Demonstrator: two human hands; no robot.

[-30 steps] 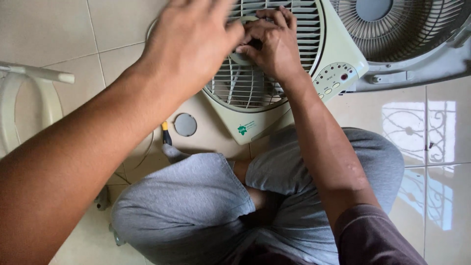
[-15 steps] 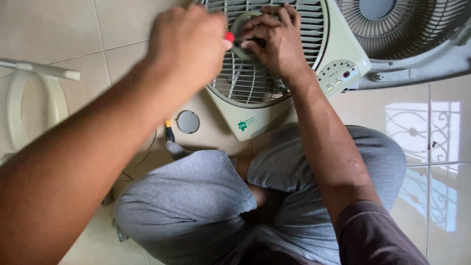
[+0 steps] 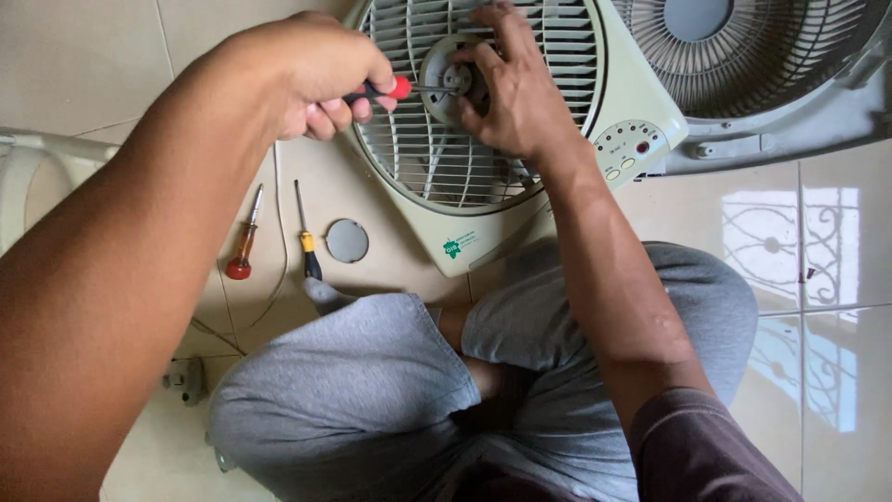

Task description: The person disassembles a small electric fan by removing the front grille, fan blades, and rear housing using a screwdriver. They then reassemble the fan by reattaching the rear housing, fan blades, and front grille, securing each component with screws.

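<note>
A pale green box fan front grille lies on the floor tiles before my crossed legs. My left hand grips a red-handled screwdriver, its shaft pointing right into the round hub at the grille's centre. My right hand rests on that hub, fingers curled around its right side. The fan's control panel with small buttons sits at the grille's right corner.
On the floor to the left lie an orange-handled screwdriver, a yellow-and-black screwdriver and a round grey cap. The fan's rear housing with blades lies at upper right. A white plastic frame and a plug sit at left.
My left hand has drawn back to the left, uncovering the screwdriver and the hub. The view has shifted, so the tools on the floor show.
</note>
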